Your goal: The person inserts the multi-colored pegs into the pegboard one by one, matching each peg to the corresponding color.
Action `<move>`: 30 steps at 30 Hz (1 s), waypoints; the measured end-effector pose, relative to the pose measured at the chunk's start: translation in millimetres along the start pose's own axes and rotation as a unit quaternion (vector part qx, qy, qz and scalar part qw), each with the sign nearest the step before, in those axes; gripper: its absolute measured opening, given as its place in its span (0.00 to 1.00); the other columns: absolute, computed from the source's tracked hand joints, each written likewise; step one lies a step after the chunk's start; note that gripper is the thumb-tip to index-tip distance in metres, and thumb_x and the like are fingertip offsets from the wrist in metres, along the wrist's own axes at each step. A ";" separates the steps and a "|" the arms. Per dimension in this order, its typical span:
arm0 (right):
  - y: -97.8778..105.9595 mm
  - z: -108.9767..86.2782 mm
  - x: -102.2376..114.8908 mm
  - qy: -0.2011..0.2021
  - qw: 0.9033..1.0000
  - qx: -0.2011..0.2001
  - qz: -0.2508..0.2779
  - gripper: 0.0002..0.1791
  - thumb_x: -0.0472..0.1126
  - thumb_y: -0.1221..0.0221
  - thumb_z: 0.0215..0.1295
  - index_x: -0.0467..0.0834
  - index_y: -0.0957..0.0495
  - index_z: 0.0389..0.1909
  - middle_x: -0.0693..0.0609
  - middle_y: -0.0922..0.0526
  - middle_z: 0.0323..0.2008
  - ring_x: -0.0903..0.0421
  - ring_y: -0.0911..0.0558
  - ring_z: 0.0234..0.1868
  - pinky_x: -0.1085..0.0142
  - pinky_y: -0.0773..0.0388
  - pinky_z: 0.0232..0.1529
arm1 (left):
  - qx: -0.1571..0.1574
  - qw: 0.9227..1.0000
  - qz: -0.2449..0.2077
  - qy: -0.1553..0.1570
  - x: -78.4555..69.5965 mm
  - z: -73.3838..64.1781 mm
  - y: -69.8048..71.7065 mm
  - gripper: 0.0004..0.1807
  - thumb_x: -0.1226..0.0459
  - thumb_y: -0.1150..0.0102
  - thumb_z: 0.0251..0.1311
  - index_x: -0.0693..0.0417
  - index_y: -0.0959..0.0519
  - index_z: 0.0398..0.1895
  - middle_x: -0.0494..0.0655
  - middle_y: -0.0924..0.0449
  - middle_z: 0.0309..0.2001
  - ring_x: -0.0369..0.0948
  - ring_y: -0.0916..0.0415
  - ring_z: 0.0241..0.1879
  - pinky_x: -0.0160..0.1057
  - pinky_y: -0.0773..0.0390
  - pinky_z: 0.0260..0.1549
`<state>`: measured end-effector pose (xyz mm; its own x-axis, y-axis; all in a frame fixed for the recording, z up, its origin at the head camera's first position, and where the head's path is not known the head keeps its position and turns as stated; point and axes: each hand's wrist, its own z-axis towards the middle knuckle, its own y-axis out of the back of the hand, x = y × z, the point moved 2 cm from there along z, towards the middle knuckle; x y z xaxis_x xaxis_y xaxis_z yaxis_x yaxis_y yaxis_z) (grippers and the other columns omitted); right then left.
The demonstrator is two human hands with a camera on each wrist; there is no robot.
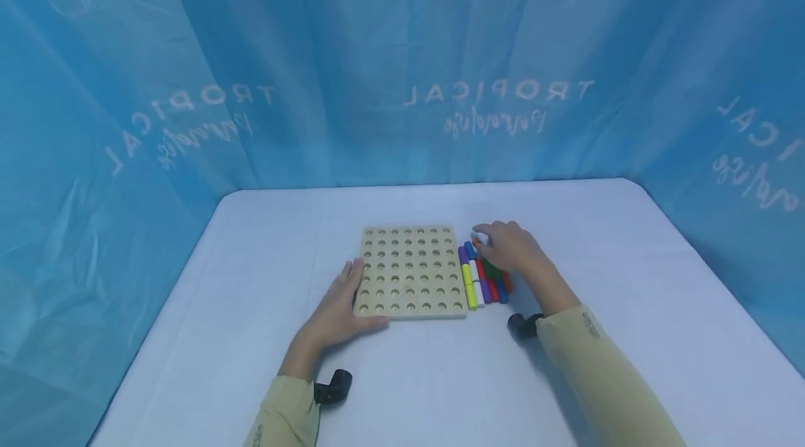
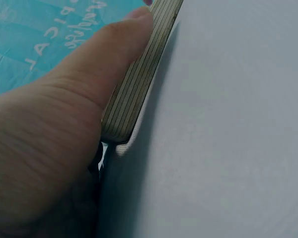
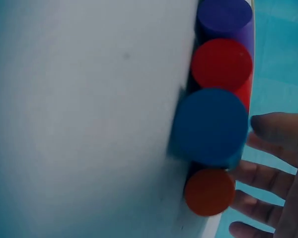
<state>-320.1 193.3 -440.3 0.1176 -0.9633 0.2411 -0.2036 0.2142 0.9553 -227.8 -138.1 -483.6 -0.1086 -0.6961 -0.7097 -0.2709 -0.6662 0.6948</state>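
A square wooden board [image 1: 410,272] with rows of round holes lies flat on the table. My left hand [image 1: 339,311] rests at its near left corner, thumb along the near edge and fingers against the left side. In the left wrist view, the thumb [image 2: 114,54] lies against the board's layered edge [image 2: 134,94]. Right of the board, coloured pegs [image 1: 471,286] lie side by side in rows. My right hand [image 1: 512,248] reaches over their far end, thumb and index finger around a pale and an orange peg. Whether they pinch one is unclear; the right wrist view shows blue [image 3: 211,126] and orange [image 3: 210,192] peg ends before the fingers.
A white cloth covers the table [image 1: 428,384]. Blue curtains [image 1: 377,49] with printed lettering hang behind and at both sides. Black wrist cameras [image 1: 336,386] sit on both wrists, below beige sleeves [image 1: 604,370].
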 end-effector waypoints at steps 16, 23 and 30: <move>1.7 8.5 8.0 -0.008 1.000 0.028 0.000 0.20 0.46 0.41 0.69 0.46 0.22 0.60 0.44 0.19 0.56 0.47 0.21 0.53 0.48 0.20 0.57 | 0.008 0.999 -0.003 0.036 0.5 3.6 1.9 0.71 0.36 0.25 0.38 0.41 0.60 0.81 0.46 0.66 0.82 0.55 0.67 0.80 0.61 0.57 0.76; 7.6 9.7 9.7 -0.026 0.999 0.023 0.020 0.22 0.49 0.41 0.70 0.47 0.23 0.61 0.45 0.18 0.51 0.48 0.21 0.47 0.52 0.19 0.50 | 0.015 0.999 0.005 0.030 0.0 6.7 3.5 0.70 0.37 0.26 0.41 0.43 0.61 0.81 0.45 0.67 0.82 0.53 0.67 0.80 0.59 0.58 0.77; 11.5 14.6 12.2 -0.039 0.997 -0.008 0.060 0.25 0.50 0.40 0.69 0.48 0.26 0.64 0.45 0.18 0.50 0.47 0.20 0.48 0.52 0.18 0.48 | 0.024 0.999 -0.003 0.036 0.5 9.5 4.7 0.70 0.39 0.25 0.42 0.42 0.63 0.81 0.46 0.69 0.82 0.57 0.69 0.80 0.61 0.59 0.77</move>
<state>-335.2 181.7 -428.9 0.0163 -0.9404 0.3398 -0.1963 0.3302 0.9233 -238.2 -139.0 -481.8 -0.0379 -0.7112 -0.7020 -0.3161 -0.6579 0.6835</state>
